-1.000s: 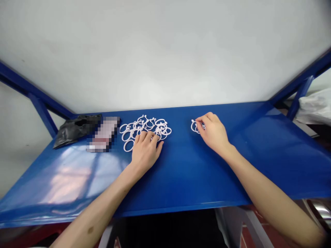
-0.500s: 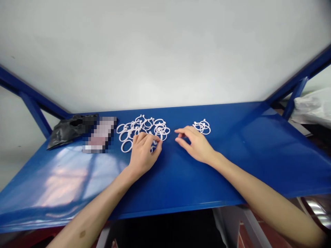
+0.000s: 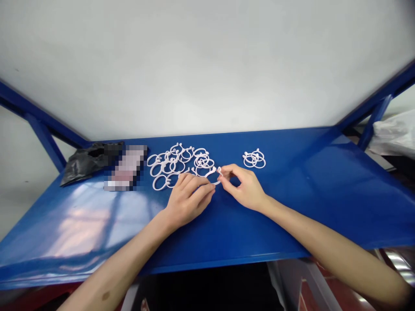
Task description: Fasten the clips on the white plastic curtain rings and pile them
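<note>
Between my two hands, just above the blue table, is one white plastic curtain ring (image 3: pixel 216 183), an open loop with knobbed ends. My left hand (image 3: pixel 189 196) is closed on the ring's left side, its fingertips partly hidden behind the knuckles. Thumb and forefinger of my right hand (image 3: pixel 244 188) pinch the ring near its knobbed end. A loose pile of several similar rings (image 3: pixel 153 183) lies behind and to the left of my left hand. Farther right, beyond my right hand, a smaller cluster of rings (image 3: pixel 254 160) overlaps on the table.
The blue table (image 3: pixel 292 207) runs back to a pale wall (image 3: pixel 207 77). On the left lie a black plastic bag (image 3: pixel 84 166) and a blurred flat rectangular object (image 3: pixel 128 166). Blue frame bars slope at both sides, and a white plastic bag (image 3: pixel 394 134) sits at far right.
My left hand has moved right, away from the pile, with a ring in its fingers. My right hand has closed its fingertips onto that ring.
</note>
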A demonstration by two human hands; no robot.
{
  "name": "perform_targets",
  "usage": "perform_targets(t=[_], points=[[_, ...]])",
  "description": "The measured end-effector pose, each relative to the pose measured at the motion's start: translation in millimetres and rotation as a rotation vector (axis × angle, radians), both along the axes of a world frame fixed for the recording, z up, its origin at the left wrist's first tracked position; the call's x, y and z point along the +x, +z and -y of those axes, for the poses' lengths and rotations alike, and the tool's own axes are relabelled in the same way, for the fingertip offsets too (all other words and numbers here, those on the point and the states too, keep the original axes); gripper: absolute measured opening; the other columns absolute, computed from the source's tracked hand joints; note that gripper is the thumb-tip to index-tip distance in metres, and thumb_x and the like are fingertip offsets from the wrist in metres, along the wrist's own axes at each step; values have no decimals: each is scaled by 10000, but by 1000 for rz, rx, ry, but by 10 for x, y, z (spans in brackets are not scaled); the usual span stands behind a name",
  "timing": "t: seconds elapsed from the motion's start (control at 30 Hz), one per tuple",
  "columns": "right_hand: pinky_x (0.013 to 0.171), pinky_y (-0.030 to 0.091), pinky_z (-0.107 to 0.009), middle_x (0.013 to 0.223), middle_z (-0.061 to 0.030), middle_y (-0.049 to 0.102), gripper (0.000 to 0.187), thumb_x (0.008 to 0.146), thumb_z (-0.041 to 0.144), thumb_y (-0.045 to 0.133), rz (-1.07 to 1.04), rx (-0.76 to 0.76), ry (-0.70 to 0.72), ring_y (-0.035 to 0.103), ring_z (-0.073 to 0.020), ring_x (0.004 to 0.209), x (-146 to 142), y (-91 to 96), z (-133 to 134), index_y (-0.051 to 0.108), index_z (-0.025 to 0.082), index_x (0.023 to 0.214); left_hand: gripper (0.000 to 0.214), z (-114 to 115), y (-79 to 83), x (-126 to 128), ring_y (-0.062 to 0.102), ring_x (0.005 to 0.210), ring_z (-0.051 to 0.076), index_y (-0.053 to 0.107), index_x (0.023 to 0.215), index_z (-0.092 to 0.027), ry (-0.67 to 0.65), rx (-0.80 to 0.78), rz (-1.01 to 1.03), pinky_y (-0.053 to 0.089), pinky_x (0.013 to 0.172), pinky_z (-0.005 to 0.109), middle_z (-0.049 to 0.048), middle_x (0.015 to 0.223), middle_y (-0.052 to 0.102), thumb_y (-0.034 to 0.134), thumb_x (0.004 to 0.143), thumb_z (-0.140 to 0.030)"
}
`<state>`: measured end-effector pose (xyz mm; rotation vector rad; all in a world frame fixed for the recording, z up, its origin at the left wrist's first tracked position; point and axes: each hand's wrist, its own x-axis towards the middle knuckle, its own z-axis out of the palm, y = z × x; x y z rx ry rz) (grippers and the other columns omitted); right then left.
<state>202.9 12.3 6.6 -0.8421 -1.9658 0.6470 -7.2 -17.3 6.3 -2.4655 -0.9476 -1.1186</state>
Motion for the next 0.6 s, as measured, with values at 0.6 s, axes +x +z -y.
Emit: perform_targets(t=[0.6], points=[[747, 588, -349, 961, -86, 715, 249, 1007, 164, 529, 141, 349, 196, 651, -185, 853, 18, -74, 63, 661, 177, 1218, 229, 27, -78, -43, 510, 627, 144, 584, 847, -200, 41, -271, 22, 421, 645, 295, 2, 721, 628, 436, 1017, -158]])
